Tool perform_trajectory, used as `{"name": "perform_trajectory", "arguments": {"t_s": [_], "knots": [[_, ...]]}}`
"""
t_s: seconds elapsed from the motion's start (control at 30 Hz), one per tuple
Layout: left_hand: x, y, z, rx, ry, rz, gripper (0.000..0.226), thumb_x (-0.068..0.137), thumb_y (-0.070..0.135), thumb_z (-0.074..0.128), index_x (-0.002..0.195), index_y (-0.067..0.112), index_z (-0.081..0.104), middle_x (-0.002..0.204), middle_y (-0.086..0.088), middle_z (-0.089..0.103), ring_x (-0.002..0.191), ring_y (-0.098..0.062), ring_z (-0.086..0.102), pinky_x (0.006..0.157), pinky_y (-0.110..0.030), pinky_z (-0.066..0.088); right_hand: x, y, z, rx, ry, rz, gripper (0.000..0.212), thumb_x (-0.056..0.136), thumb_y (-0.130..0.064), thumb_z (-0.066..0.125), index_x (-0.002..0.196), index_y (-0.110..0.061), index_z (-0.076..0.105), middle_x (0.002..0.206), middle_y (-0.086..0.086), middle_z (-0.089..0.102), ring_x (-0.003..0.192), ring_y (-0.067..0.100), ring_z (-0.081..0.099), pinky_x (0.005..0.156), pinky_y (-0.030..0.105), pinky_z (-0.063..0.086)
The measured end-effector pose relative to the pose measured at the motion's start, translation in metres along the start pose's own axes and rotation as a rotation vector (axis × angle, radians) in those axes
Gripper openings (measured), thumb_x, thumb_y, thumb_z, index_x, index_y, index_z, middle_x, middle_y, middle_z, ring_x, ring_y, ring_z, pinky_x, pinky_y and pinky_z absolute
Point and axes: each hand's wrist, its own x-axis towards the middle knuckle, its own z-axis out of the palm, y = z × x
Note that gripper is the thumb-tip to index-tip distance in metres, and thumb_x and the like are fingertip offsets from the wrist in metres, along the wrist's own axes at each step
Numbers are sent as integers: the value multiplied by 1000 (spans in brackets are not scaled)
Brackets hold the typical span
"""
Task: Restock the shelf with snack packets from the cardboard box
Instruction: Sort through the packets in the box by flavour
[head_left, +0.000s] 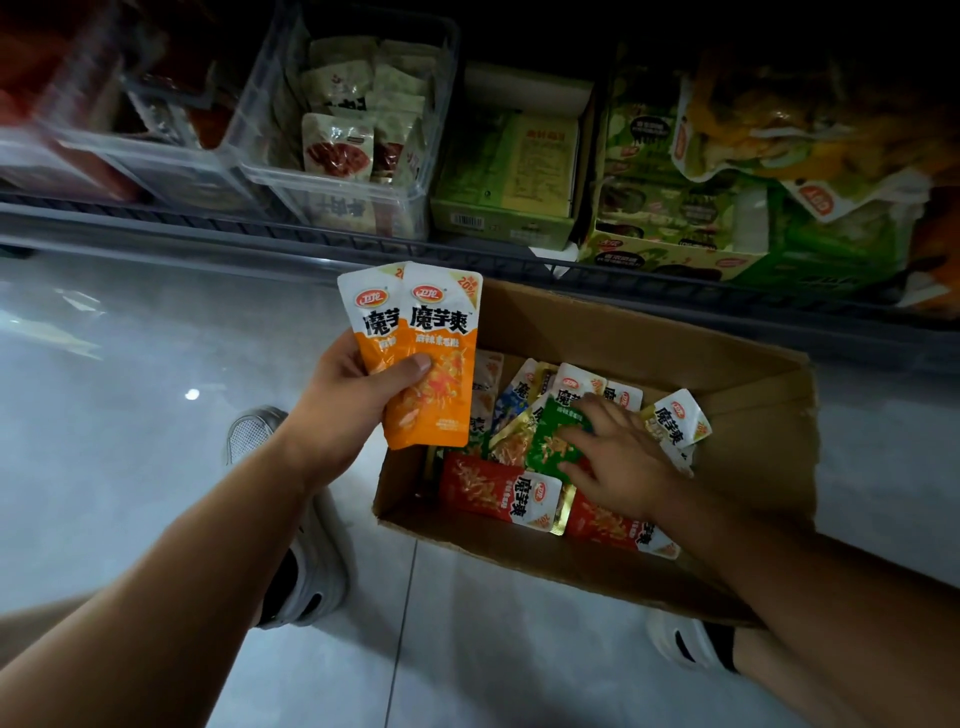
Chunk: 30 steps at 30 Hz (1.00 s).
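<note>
1. While the left hand (353, 395) is raised beside the box (623, 332), it grips two orange packets (436, 364) fanned one over the other, thumb pressed across the front one and fingers curled behind.
2. Both orange packets stand upright above that hand's knuckles; they are flat, glossy foil pouches, white at the top and orange below.
3. Down inside the box, the right hand (618, 462) lies spread over the loose packets, fingers nearly straight and slightly blurred, holding nothing.
4. Its fingertips touch a green packet (550, 441), and its thumb sits at that packet's near edge.
5. Just left of the right thumb lies a red packet (493, 486) with a white end and a gold seam; more shiny pouches, white and gold, lie beyond the fingertips.
6. Around the right hand, the box is plain brown cardboard, open-topped, its flaps creased.
7. Beyond both hands runs the shelf (260, 228), fronted by a dark wire rail.
8. Past the left hand a clear plastic bin (332, 182) holds pale pouches; past the right hand stand green cartons (498, 218).
9. Under the left forearm is a white perforated shoe (311, 561) on the glossy tiled floor (130, 415).
</note>
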Motion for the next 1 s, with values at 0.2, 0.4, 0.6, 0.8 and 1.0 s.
{"name": "perform_trajectory", "arguments": {"t_s": [0.2, 0.4, 0.6, 0.8, 1.0], "knots": [[-3, 0, -5, -50, 34, -4, 31, 94, 7, 66, 119, 24, 63, 112, 3, 78, 103, -19, 75, 77, -31, 64, 48, -58, -2, -57, -125, -267, 63, 97, -50, 48, 153, -26, 35, 167, 4, 6, 153, 35, -10, 121, 56, 0], [-3, 3, -13, -23, 58, 11, 35, 92, 11, 68, 125, 22, 62, 117, 1, 76, 107, -20, 74, 84, -38, 62, 54, -54, 25, -204, -278, -311, 73, 96, -70, 29, 158, -32, 21, 166, 2, -14, 149, 32, -25, 122, 57, -5], [-1, 1, -8, -54, 64, -19, 33, 93, 7, 66, 124, 18, 62, 115, -1, 77, 105, -21, 75, 84, -36, 63, 13, -1, 25, -238, -250, -222, 71, 90, -74, 29, 151, -38, 31, 168, 5, 4, 153, 37, 3, 121, 57, 3], [0, -1, -7, -18, 60, 2, 33, 92, 10, 68, 121, 24, 63, 114, 3, 77, 105, -19, 75, 83, -37, 61, 43, -38, 12, -130, -66, -253, 67, 91, -67, 43, 142, -25, 51, 159, 10, 30, 150, 38, 14, 120, 59, 8], [2, -2, -12, 10, 29, 2, 53, 78, 22, 73, 129, 20, 59, 115, 3, 77, 104, -18, 75, 78, -31, 63, 79, -78, 16, -174, -289, -267, 74, 93, -62, 45, 157, -31, 23, 167, 2, -12, 147, 32, -31, 119, 62, -10]]}}
